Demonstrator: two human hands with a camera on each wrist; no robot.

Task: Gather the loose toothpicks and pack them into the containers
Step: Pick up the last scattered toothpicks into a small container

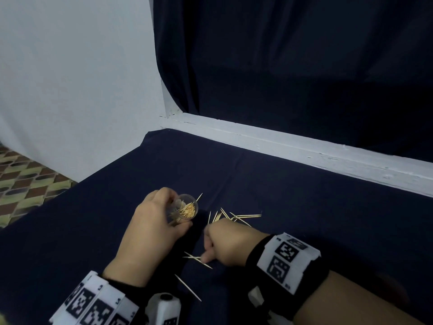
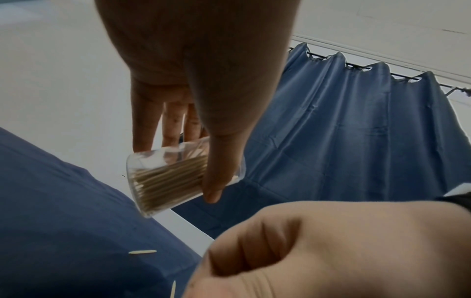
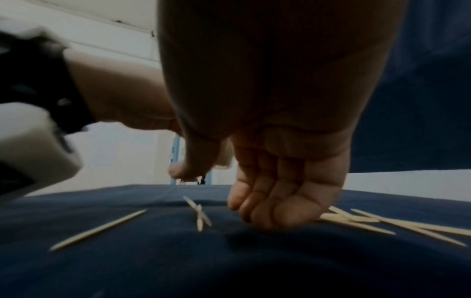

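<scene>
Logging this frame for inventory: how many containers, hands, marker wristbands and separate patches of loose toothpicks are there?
clear container: 1
hands: 2, left hand and right hand
marker wristbands: 2
loose toothpick patches: 4
Total: 9

The head camera looked down from above at the blue cloth (image 1: 293, 207), both hands within its lower half. The left wrist camera looked up along the palm from close below. The right wrist camera sat low, nearly skimming the cloth. All three shared the cloth.
</scene>
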